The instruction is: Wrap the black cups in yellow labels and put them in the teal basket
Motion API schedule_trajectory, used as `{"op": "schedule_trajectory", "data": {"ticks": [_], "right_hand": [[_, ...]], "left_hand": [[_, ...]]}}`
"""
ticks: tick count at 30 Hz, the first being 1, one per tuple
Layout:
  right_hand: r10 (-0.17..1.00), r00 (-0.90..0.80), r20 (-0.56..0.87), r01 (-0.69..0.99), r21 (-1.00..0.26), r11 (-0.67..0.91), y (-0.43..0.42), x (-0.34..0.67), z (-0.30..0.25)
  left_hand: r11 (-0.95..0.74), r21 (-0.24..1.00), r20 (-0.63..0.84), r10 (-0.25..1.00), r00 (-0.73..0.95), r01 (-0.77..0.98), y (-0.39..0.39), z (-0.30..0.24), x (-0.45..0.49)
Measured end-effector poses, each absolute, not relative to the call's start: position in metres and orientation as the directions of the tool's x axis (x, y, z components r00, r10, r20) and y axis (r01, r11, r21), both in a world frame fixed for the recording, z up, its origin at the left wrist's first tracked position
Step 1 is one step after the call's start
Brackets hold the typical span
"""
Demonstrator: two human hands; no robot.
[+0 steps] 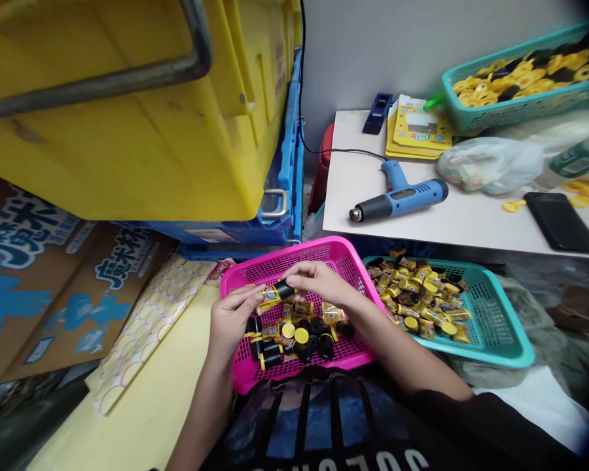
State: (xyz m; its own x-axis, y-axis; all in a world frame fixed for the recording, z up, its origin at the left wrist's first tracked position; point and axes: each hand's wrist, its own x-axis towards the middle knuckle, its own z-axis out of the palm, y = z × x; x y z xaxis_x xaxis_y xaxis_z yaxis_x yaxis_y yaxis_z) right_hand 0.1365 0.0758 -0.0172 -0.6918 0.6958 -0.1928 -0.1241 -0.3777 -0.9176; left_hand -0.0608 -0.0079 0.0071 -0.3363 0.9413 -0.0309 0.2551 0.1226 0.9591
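Note:
My left hand and my right hand meet over a pink basket on my lap. Together they pinch a small black and yellow roll in a clear wrapper. The left fingers grip its yellow wrapper end, the right fingers close on the black end. Below the hands, several black and yellow rolls lie loose in the pink basket.
A teal basket of wrapped rolls sits to the right. A white table holds a blue heat gun, a black phone, a plastic bag, and another teal basket. Yellow and blue crates and cardboard boxes stand left.

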Motion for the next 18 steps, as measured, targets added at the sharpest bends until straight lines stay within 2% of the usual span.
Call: {"op": "schedule_trajectory", "data": {"ticks": [6,11,13,18], "right_hand": [[0.788,-0.608,-0.100,-0.245,-0.920,-0.306,0.065,0.132,-0.022],[0.823,-0.568,-0.012,-0.392,-0.875,-0.283,0.057,0.127,-0.025],[0.812,-0.582,-0.031,-0.438,-0.830,-0.346,0.054,0.126,-0.025],[0.616,-0.780,-0.112,-0.437,-0.608,-0.663,0.045,0.125,-0.026]], "left_hand": [[0.275,0.958,-0.242,0.927,-0.287,0.082,-0.003,0.021,-0.044],[0.283,0.959,-0.280,0.936,-0.213,-0.015,-0.006,0.018,-0.040],[0.254,0.967,-0.254,0.949,-0.189,-0.027,-0.007,0.015,-0.037],[0.144,0.990,-0.141,0.968,-0.206,-0.002,-0.006,0.016,-0.021]]}}
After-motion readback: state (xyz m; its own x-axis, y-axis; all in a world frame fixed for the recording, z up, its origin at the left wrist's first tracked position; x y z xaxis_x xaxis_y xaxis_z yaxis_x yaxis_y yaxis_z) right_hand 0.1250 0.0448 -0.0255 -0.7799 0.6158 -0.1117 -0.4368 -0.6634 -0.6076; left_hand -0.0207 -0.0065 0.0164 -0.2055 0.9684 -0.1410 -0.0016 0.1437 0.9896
